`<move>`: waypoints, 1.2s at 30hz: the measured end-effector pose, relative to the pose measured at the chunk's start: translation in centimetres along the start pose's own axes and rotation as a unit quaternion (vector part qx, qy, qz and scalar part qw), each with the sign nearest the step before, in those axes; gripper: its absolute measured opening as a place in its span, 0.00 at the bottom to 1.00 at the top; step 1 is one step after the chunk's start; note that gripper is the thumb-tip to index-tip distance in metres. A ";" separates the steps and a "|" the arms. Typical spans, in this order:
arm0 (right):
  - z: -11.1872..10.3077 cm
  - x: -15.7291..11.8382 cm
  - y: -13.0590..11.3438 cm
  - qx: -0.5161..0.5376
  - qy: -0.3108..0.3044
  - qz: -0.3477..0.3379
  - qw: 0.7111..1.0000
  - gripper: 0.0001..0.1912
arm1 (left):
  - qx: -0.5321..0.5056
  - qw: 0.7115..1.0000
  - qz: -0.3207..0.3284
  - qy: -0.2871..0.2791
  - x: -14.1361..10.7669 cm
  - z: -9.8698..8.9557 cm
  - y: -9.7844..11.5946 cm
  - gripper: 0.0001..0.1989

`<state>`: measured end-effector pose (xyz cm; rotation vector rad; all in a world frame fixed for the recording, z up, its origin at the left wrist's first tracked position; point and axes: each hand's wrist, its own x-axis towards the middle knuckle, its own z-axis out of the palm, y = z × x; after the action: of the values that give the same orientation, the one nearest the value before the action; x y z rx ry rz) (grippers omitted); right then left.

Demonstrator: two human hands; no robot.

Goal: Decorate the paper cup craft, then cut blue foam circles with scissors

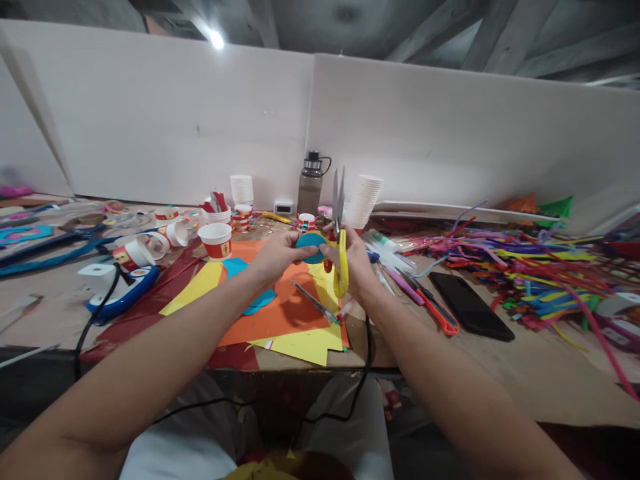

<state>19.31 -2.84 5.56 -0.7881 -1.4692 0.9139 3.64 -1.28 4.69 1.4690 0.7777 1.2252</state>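
Between my two hands, above the paper sheets, is a blue paper piece [310, 247] with some yellow at its edge. My left hand [280, 257] pinches its left side. My right hand [353, 259] touches its right side with the thumb and also holds yellow-handled scissors [341, 267], blades upward and slightly apart. Below the hands lie an orange sheet [250, 328], yellow paper [300, 346] and a cut blue piece [261, 303]. A pen [315, 301] rests on the orange sheet.
Paper cups [216, 241] and a blue-based device [125, 293] are at the left. A bottle [310, 187] and stacked cups [367, 200] stand behind. At the right are a phone [470, 305], an orange cutter [440, 313] and colourful pipe cleaners [545, 267]. A black cable crosses the table edge.
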 end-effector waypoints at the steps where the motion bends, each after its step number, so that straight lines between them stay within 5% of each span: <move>1: -0.1 0.0 0.0 0.008 0.006 -0.001 1.000 0.19 | -0.034 0.999 -0.013 0.006 0.0 0.3 -0.2 0.14; 4: -0.1 -0.2 0.2 0.013 0.022 -0.005 1.000 0.19 | -0.105 0.994 -0.040 0.016 -0.1 0.8 -0.3 0.17; 14: 0.6 -0.1 0.0 -0.021 0.006 -0.018 1.000 0.19 | -0.087 0.992 -0.015 0.089 0.5 -0.3 0.2 0.14; 19: -0.1 -0.4 -0.2 -0.141 -0.070 -0.063 0.986 0.16 | -0.179 0.968 -0.017 0.177 1.2 -1.9 1.1 0.15; 25: 0.0 -0.7 -0.5 -0.244 -0.165 -0.035 0.955 0.18 | -0.263 0.924 0.013 0.277 2.1 -3.9 1.1 0.13; 36: 0.1 -0.7 -0.2 -0.255 -0.207 0.009 0.944 0.14 | -0.293 0.908 0.038 0.296 2.1 -3.9 1.9 0.13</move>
<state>19.25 -3.61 5.43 -1.0250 -2.1215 0.7427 0.24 1.28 6.91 0.6359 0.6520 1.8099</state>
